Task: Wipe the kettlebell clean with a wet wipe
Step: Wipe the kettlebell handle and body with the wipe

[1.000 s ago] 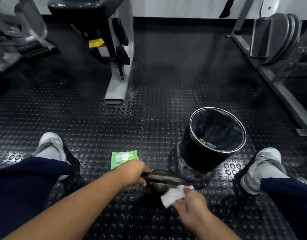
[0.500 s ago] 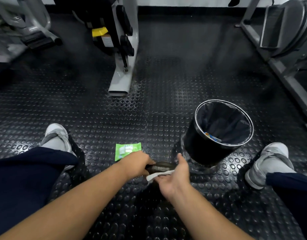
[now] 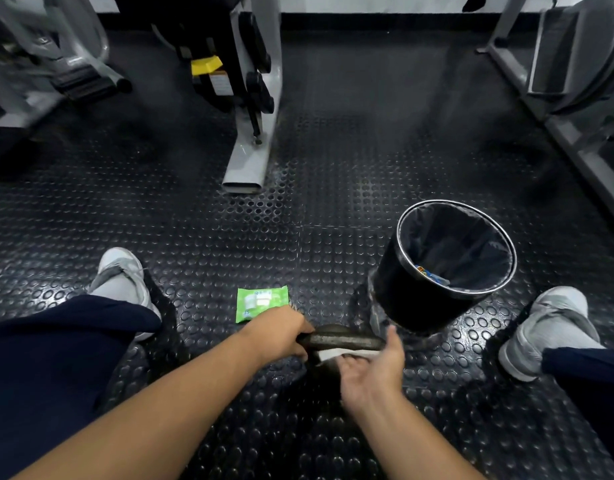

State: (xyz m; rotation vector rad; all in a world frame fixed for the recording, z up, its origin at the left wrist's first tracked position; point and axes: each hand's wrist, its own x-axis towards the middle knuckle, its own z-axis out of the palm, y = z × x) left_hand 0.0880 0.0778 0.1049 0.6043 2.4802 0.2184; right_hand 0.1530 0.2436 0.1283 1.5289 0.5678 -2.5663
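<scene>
A dark iron kettlebell [image 3: 343, 339] stands on the studded black floor between my feet; only its handle and top show clearly. My left hand [image 3: 281, 336] grips the left end of the handle. My right hand [image 3: 371, 370] holds a white wet wipe [image 3: 329, 355] against the kettlebell just under the handle, thumb up by the handle's right end. Most of the wipe is hidden by my fingers and the handle.
A green wet-wipe packet [image 3: 262, 303] lies on the floor just beyond my left hand. A black lined bin [image 3: 433, 271] stands to the right of the kettlebell. Grey sneakers [image 3: 120, 282] [image 3: 547, 330] flank the spot. Gym machine frames [image 3: 250, 109] stand behind.
My right hand has brought the wipe from beside the kettlebell onto it, under the handle, and slid it rightward. My left hand has kept its grip on the handle.
</scene>
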